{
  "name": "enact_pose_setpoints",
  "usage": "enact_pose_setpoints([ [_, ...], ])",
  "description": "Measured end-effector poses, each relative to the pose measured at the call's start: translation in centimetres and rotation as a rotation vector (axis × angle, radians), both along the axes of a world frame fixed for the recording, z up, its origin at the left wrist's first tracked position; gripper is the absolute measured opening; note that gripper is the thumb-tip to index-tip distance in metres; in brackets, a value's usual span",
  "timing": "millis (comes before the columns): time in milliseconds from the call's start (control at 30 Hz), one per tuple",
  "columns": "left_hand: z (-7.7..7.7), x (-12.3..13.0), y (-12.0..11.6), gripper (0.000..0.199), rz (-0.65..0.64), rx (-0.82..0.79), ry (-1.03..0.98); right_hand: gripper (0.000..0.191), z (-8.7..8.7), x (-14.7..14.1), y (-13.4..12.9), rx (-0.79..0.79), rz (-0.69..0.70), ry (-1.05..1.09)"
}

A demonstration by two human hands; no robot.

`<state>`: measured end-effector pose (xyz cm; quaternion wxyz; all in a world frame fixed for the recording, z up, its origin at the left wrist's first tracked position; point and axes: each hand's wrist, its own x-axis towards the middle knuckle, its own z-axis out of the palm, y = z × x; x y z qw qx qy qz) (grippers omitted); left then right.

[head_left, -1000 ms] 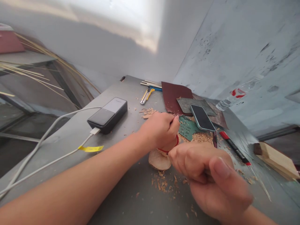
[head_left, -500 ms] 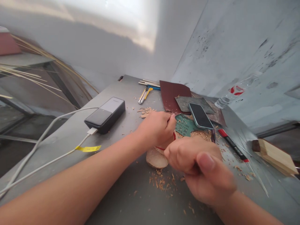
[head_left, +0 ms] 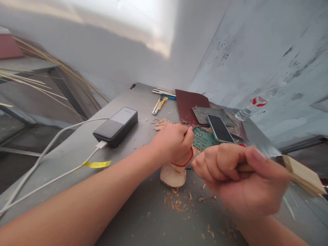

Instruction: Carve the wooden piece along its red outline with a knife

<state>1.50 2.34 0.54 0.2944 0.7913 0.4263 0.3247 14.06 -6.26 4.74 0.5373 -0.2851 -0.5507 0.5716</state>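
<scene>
Saw cream wood (head_left: 173, 176) with a red line at six o'clock, green sandpaper (head_left: 204, 138) with dark print at four, plain maroon sheet (head_left: 191, 104) at two. Noted yellow cutter (head_left: 161, 103) at twelve, two-tone grey power bank (head_left: 116, 126) at nine, yellow tag (head_left: 97, 164) on white cable (head_left: 61, 181) at eight.

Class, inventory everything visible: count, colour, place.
Power bank: one, black, left
Cable: unclear count, white, left
Cutter: one, yellow, far end
Strips: several, pale, far left
Object: one, pink, far left
Sheets: several, brown, grey, green, rear
Phone: one, dark, on sheets
Bottle: one, clear, by wall
Block: one, pale, right
Shavings: many, tan, scattered
Table: one, grey, beneath
Wood: one, pale, centre
Tool: one, brownish, mostly hidden
Left hand: one, on wood
Right hand: one, around tool
</scene>
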Motion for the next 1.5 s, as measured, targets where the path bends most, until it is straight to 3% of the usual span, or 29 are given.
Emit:
enact_pose_setpoints([
  [133,0.0,-0.1,0.1,0.045,-0.009,-0.021,0.009,0.057,0.3,-0.1,-0.6,-0.010,-0.014,-0.049],
  [400,-0.2,0.0,0.4,0.043,0.002,-0.066,0.051,0.058,-0.9,-0.4,-0.2,0.005,-0.026,-0.007],
  [600,-0.3,0.2,0.4,0.041,0.026,-0.056,0.068,0.051,-0.8,-0.7,0.7,0.015,0.052,0.020],
  [933,-0.2,0.1,0.4,0.042,0.057,-0.093,0.102,0.049,-0.8,-0.7,0.7,0.042,0.048,0.015],
  [1233,0.3,0.3,0.0,0.043,0.089,-0.090,0.185,0.051,-1.2,-0.8,-0.2,0.157,0.114,-0.138],
  [1367,0.2,0.3,0.1,0.045,0.099,-0.068,0.223,0.052,-1.4,-1.8,-0.7,0.199,-0.011,-0.156],
  [1500,0.2,0.4,0.1,0.045,0.114,-0.087,0.254,0.051,-1.3,-2.3,0.0,0.063,-0.119,-0.015],
])
